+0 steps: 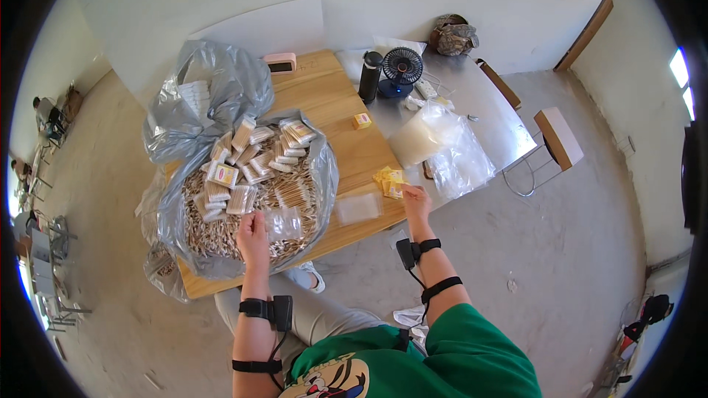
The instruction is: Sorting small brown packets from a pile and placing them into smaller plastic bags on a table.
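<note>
My left hand (253, 236) is closed on the edge of a small clear plastic bag (284, 224), over a heap of loose cotton swabs (203, 232) in a big grey plastic bag (331, 177). Bundles of cotton swabs (243, 136) lie on top of the heap, and a yellow-and-white labelled pack (223, 175) sits among them. My right hand (417, 201) is at the table's right edge with its fingers pinched on a yellow card (396, 190), at the side of a small pile of yellow cards (383, 175). A stack of clear bags (359, 208) lies flat between my hands.
Another grey bag (221, 77) bulges behind the heap. A small yellow box (361, 121) stands on the wooden table (324, 96). On the metal table (487, 110) are a black bottle (370, 76), a fan (402, 70) and clear plastic sheeting (428, 133). A stool (558, 138) stands right.
</note>
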`<state>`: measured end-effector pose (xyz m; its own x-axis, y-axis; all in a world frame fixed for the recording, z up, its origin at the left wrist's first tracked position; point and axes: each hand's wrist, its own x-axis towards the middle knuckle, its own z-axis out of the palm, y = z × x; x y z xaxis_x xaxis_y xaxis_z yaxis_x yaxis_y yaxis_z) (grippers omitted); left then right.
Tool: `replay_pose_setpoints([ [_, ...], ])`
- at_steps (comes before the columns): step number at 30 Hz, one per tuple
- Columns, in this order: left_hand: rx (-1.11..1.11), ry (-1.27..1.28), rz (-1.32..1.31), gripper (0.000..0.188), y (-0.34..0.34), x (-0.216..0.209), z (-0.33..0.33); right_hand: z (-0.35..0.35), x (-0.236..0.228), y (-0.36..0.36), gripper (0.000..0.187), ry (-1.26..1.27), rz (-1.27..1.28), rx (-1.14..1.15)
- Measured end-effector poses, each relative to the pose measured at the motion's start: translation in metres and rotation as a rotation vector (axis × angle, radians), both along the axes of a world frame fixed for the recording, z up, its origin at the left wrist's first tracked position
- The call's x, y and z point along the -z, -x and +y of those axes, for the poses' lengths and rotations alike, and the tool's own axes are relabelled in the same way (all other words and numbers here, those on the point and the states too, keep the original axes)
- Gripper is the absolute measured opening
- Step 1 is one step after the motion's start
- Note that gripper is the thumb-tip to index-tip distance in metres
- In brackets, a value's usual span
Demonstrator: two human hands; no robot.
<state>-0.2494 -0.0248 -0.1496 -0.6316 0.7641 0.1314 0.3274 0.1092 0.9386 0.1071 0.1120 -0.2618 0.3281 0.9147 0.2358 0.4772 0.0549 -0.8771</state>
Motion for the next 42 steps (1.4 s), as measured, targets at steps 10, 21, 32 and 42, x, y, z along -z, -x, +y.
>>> replay_pose_setpoints([
  [10,0.142,0.052,-0.073,0.02,-0.052,0.003,0.017,-0.013,-0.012,0.013,0.017,-0.053,-0.585,-0.049],
  [21,0.316,0.193,-0.035,0.02,-0.104,0.026,0.032,-0.076,-0.049,0.073,0.045,0.344,0.633,-0.535],
  [32,-0.016,0.116,0.203,0.019,-0.002,0.018,0.011,-0.042,-0.054,0.082,0.04,0.103,-0.569,-0.244],
  [42,-0.049,0.212,0.615,0.044,0.062,0.005,0.014,-0.056,-0.028,0.12,0.052,-0.07,-0.91,-0.693],
])
